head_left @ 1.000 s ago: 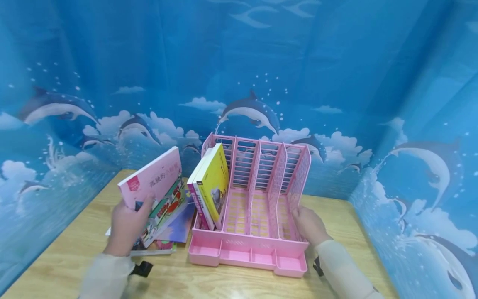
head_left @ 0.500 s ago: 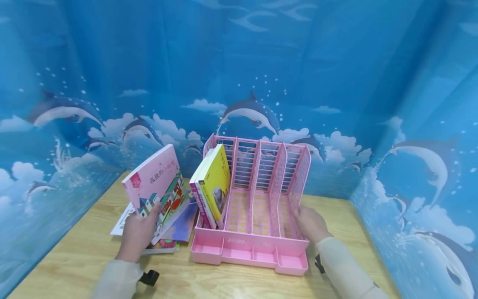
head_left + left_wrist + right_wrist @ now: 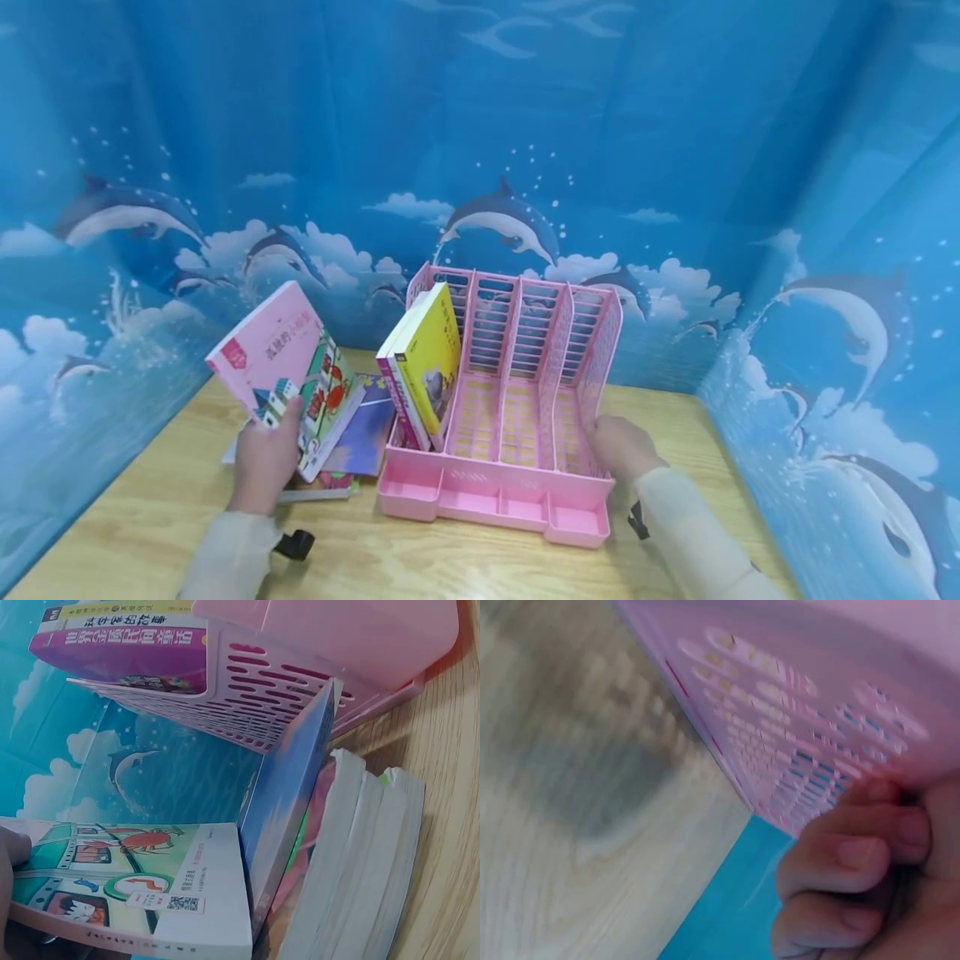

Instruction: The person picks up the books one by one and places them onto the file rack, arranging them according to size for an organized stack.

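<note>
My left hand point(image 3: 266, 458) grips a pink picture book point(image 3: 288, 342) by its lower part, the thumb across the front cover. The book is tilted above a pile of books, and its lower part with a red crab drawing point(image 3: 154, 840) shows in the left wrist view. My right hand point(image 3: 622, 447) holds the right side wall of a pink book rack point(image 3: 495, 471), its fingers point(image 3: 836, 859) curled at the slotted wall. In the rack's leftmost compartment stand a yellow book point(image 3: 433, 371) and a purple-spined book point(image 3: 124, 660), leaning a little.
The pile left of the rack has a blue-purple book point(image 3: 367, 442) on it, and thick page edges point(image 3: 352, 855) show in the left wrist view. Small open trays run along the rack's front. A dolphin-print curtain point(image 3: 600, 125) surrounds the wooden table point(image 3: 450, 567).
The left hand first carried the pink book slightly right and then back left, tilting it more. The right hand has stayed at the rack's side wall.
</note>
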Demonstrator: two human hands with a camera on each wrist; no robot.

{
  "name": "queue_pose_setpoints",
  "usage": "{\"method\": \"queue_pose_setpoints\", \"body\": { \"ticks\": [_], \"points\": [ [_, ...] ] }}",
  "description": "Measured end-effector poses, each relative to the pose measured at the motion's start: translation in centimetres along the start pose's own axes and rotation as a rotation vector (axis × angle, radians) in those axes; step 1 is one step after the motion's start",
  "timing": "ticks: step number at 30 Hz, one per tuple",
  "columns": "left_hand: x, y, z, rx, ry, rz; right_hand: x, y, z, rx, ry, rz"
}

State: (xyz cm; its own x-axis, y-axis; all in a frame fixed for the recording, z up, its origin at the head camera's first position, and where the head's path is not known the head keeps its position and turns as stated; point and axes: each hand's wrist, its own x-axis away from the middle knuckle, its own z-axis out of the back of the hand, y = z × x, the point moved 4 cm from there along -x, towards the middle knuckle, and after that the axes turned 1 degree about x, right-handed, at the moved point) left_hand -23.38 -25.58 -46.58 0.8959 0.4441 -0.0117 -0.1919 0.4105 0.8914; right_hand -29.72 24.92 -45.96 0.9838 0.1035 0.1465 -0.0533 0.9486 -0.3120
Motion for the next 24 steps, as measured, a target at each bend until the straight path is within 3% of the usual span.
{"method": "queue_pose_setpoints", "body": {
  "ticks": [4,11,15,19,22,24],
  "points": [
    [0.1,0.3,-0.1,-0.014,-0.013,-0.008,0.1,-0.2,-0.4,0.002,0.031,-0.007],
    [1.5,0.7,-0.9,-0.024,-0.052,-0.028,-0.2,-0.1,-1.2,-0.024,0.045,-0.019],
    [2.5,0.9,-1.5,0.024,0.036,-0.082,-0.5,-0.1,-1.3,-0.026,0.046,-0.029],
    [3.9,1.1,-1.4,0.215,0.171,-0.122,-0.6,-0.2,-1.3,-0.05,0.03,-0.018],
    [4.9,2.8,-1.0,0.404,0.296,-0.272,-0.5,-0.1,-1.3,-0.06,0.02,-0.023],
    [5.8,4.8,-0.8,0.546,0.38,-0.449,-0.4,0.0,-1.2,-0.059,0.022,-0.03]
  ]
}}
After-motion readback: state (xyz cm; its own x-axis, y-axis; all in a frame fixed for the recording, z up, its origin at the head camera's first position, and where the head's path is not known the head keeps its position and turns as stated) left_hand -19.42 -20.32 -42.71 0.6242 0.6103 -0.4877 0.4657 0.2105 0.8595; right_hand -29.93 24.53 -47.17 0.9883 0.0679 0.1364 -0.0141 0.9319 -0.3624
